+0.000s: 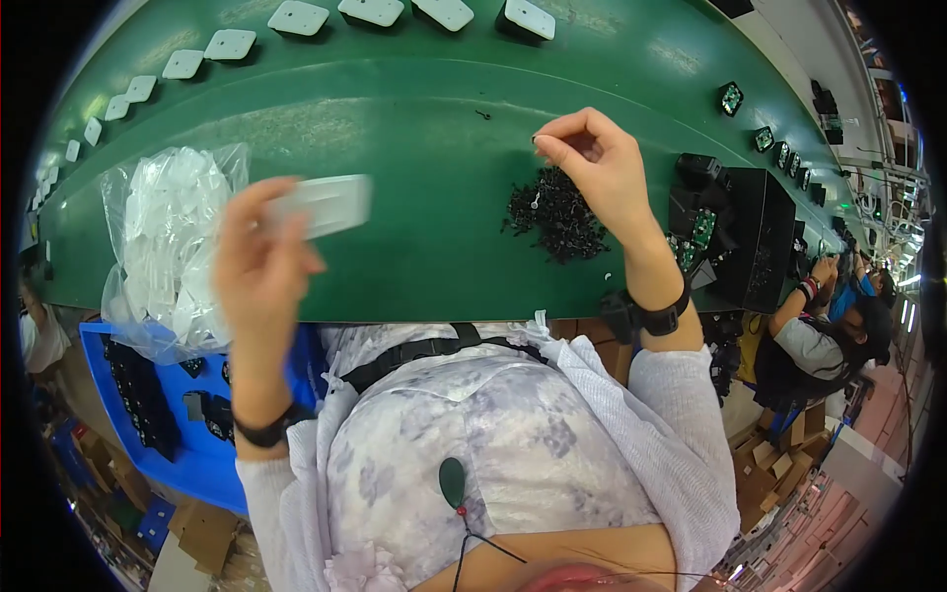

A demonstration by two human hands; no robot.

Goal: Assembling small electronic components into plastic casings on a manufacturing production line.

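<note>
My left hand [258, 252], smeared by motion, is closed on one end of a whitish rectangular plastic cover [340, 204], held over the green table to the right of a clear bag [168, 227] full of similar white pieces. Thumb and forefinger of my right hand [607, 168] are pinched together on a tiny dark part [536, 140], too small to make out fully. Just below that hand lies a heap of small black parts [552, 222], with one pale piece on top. A single small dark part [483, 114] lies apart from the heap, farther back.
White-topped units [298, 18] curve in a row along the table's far left. At right stand a black box [755, 237], black housings and green circuit boards [704, 227]. A blue bin [187, 474] holding black parts is at lower left. Another person [824, 340] works at far right.
</note>
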